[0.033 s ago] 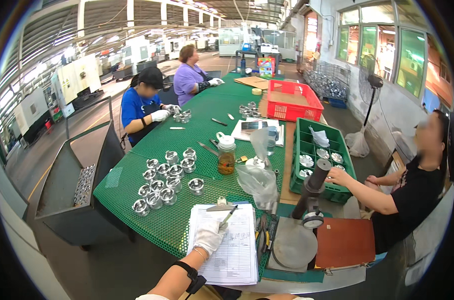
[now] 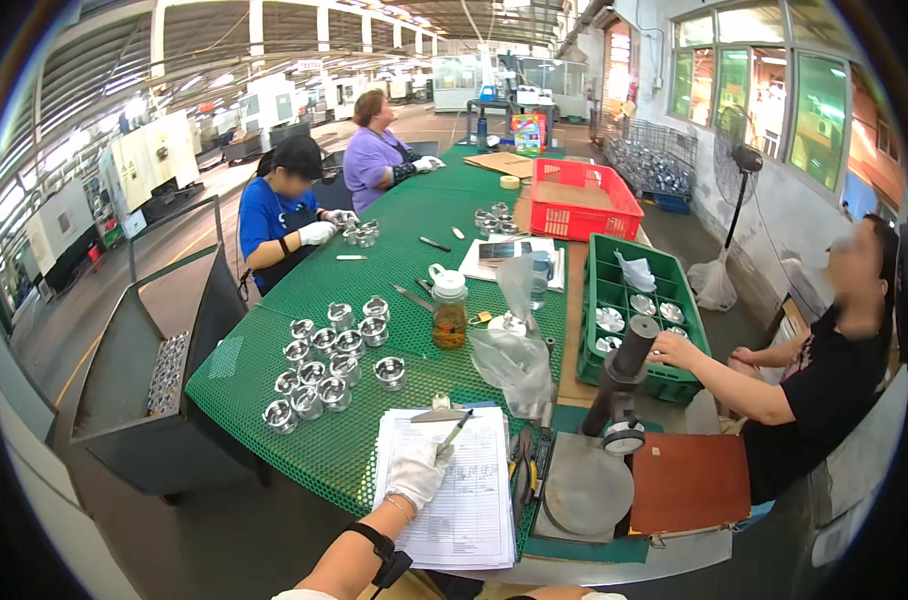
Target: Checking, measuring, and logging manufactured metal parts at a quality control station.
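Note:
My left hand [image 2: 419, 472], in a white glove, rests on printed sheets with its fingers closed round a pen [image 2: 458, 428]. The sheets [image 2: 474, 510] lie on a clipboard whose metal clip [image 2: 441, 414] faces away from me. Handwriting shows in the form's rows beside the fingers. My right hand is out of the picture; only a scrap of sleeve appears at the lower edge. Beyond the clipboard, several shiny metal pistons [image 2: 334, 392] stand in rows on the green mesh mat [image 2: 249, 440], with one piston [image 2: 390, 373] set apart.
Right of the clipboard are pliers [image 2: 522, 470], a dial gauge stand [image 2: 629, 360] and a brown case [image 2: 689, 485]. A bottle [image 2: 450, 312] and plastic bag [image 2: 514, 370] stand beyond. A seated person's hand [image 2: 677, 350] touches the green crate [image 2: 689, 290]. Two co-workers sit at far left.
The whole picture shifts very slightly to the left. My left hand and the pen stay in place on the sheets.

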Action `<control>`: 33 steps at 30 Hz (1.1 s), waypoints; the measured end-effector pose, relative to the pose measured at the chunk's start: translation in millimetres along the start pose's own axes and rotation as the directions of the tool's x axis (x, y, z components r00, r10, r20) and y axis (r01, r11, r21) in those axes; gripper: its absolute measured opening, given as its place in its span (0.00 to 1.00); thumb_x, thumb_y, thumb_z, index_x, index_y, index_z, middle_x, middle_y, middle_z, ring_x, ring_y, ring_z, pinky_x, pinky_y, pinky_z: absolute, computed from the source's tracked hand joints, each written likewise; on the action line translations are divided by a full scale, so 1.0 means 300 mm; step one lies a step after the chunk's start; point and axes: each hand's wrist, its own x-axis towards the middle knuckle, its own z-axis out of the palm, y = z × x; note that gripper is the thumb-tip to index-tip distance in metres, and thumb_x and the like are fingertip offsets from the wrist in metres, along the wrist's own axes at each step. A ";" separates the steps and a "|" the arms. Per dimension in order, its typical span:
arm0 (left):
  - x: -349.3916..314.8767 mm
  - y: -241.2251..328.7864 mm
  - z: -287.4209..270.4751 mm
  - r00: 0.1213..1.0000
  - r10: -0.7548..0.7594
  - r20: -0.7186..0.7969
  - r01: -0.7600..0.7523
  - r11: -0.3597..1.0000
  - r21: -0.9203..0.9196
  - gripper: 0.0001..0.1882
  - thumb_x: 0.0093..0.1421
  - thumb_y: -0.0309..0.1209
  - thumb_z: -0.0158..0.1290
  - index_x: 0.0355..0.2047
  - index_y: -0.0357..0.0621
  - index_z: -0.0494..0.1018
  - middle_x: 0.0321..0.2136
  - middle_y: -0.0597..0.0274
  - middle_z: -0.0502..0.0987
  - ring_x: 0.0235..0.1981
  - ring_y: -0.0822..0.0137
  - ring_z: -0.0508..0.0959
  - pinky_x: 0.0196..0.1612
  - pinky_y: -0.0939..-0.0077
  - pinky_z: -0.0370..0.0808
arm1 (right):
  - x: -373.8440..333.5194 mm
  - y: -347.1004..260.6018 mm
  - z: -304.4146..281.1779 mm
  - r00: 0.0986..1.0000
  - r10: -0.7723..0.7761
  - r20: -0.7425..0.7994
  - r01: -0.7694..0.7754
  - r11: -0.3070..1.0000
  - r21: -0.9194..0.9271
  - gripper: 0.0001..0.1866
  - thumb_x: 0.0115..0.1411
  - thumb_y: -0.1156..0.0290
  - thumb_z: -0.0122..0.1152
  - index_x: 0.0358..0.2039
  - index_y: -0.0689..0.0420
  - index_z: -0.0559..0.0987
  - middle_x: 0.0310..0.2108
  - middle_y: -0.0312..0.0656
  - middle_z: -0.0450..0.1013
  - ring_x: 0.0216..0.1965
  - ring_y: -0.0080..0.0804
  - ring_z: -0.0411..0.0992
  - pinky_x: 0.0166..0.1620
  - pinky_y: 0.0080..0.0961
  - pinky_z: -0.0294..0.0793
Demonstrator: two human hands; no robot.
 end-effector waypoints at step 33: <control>0.039 -0.135 0.101 0.868 0.370 -0.331 -0.283 0.917 0.282 0.15 0.64 0.40 0.49 0.32 0.41 0.76 0.25 0.45 0.77 0.27 0.46 0.76 0.33 0.55 0.72 | -0.002 0.192 0.084 0.991 0.071 -0.114 -0.072 0.997 0.001 0.10 0.58 0.66 0.59 0.35 0.59 0.77 0.29 0.39 0.75 0.31 0.33 0.73 0.36 0.29 0.72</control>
